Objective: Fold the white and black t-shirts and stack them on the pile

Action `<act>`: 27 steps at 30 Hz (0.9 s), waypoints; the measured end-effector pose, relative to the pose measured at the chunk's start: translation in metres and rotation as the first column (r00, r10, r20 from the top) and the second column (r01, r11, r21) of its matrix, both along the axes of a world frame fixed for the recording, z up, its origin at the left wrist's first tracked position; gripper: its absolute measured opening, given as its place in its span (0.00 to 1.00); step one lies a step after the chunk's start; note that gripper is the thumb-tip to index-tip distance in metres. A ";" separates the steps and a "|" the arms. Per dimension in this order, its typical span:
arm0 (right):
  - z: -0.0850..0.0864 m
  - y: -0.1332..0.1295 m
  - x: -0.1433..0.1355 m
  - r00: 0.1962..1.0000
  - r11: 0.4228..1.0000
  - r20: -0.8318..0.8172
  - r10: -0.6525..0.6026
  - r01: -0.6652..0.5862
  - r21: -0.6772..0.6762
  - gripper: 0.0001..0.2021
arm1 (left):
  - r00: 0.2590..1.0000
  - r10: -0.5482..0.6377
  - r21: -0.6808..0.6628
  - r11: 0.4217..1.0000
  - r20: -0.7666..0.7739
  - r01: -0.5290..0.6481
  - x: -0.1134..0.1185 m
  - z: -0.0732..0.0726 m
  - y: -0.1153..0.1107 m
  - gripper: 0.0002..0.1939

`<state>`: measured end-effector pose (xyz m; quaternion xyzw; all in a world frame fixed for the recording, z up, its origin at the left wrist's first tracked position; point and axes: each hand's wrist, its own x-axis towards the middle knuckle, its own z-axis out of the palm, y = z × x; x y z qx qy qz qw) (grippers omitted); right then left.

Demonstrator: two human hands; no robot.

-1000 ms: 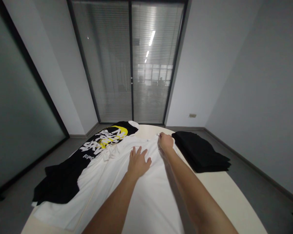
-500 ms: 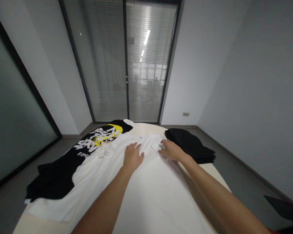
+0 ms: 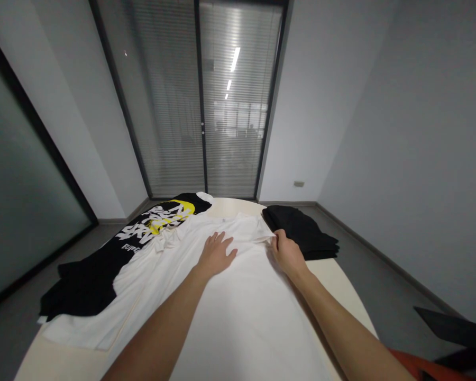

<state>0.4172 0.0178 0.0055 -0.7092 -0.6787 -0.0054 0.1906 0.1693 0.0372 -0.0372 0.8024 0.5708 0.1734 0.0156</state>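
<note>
A white T-shirt [image 3: 246, 296] lies spread over the table [image 3: 337, 286], its collar toward the far end. My left hand [image 3: 217, 255] rests flat on the upper part of the shirt, fingers spread. At the shirt's right side, my right hand [image 3: 287, 253] is closed, pinching the edge of the sleeve, which is drawn out to the right. Left of the white shirt and partly under it is a black T-shirt [image 3: 85, 286] with a white and yellow print. Just beyond my right hand sits a stack of folded black clothes [image 3: 307, 233].
A glass partition with blinds [image 3: 234, 159] stands behind the table. Grey walls rise on both sides, with a small socket plate [image 3: 299, 184] low on the right one. A dark flat object [image 3: 452, 325] and something orange [image 3: 412, 365] show at lower right.
My right hand has gone from fingers apart over the sleeve to gripping its edge, moving slightly right and pulling the sleeve outward. My left hand stays nearly in place, flat on the shirt.
</note>
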 end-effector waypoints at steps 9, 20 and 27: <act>-0.001 -0.008 -0.005 0.988 0.987 0.036 0.147 -0.149 0.062 0.24 | 1.000 0.002 0.003 1.000 -0.006 -0.002 0.001 -0.001 0.000 0.27; -0.004 0.005 0.001 0.994 0.977 -0.022 0.107 -0.101 0.188 0.20 | 0.936 -0.353 0.118 0.929 -0.011 0.352 0.019 0.021 -0.019 0.22; -0.017 0.012 0.005 0.974 0.962 -0.041 0.221 -0.211 0.175 0.15 | 0.790 -0.608 0.013 0.792 -0.080 0.610 0.049 0.036 -0.057 0.24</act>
